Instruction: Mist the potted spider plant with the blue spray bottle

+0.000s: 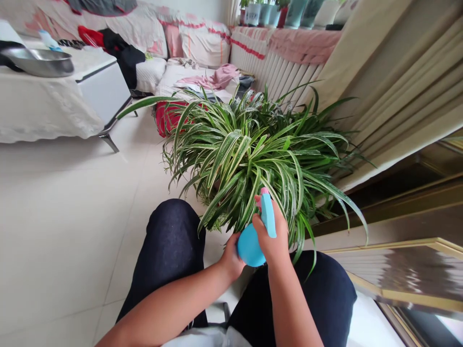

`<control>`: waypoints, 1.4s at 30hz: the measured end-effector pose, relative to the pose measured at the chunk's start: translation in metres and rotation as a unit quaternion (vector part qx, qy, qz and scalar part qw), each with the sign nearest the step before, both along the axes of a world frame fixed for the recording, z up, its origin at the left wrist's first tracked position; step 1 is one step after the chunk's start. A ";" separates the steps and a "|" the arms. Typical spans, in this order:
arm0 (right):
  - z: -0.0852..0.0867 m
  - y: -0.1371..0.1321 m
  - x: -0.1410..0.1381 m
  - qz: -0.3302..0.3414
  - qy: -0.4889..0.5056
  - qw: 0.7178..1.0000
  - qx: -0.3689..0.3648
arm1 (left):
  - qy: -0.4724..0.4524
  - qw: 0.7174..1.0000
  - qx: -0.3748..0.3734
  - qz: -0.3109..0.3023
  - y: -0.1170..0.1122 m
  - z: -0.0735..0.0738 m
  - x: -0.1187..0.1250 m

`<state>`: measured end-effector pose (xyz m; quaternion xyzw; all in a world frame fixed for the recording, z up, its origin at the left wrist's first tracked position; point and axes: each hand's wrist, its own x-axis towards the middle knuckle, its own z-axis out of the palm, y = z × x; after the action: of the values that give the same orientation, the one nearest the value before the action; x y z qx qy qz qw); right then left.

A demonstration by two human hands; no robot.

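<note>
A blue spray bottle (250, 246) with a pink nozzle is held between both hands in front of a large spider plant (238, 154). My right hand (275, 231) wraps round the bottle's neck and trigger area, closed on it. Against the left side of the bottle's round body, my left hand (232, 255) is closed, its fingertips hidden behind the bottle. The plant's long green-and-white striped leaves spread out beyond the bottle, and some shine as if wet. Its pot is mostly covered by the leaves.
To the left stands a cloth-covered table (47, 103) with a metal pan (43, 61) on it. A sofa (202, 46) with covers and clothes is at the back. Curtains (365, 101) hang on the right, above a gold-edged panel (415, 270). Potted plants line the windowsill.
</note>
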<state>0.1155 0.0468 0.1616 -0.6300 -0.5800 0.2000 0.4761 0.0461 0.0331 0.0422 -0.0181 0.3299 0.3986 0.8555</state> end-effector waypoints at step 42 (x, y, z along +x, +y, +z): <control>0.024 -0.048 0.020 0.016 0.053 0.996 0.071 | -0.205 0.939 0.127 -0.245 -0.002 0.023 -0.028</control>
<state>0.1356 -0.0010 0.1855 -0.5735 -0.5766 0.1993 0.5468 0.0184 0.0307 0.0652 0.0904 0.0886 0.2028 0.9710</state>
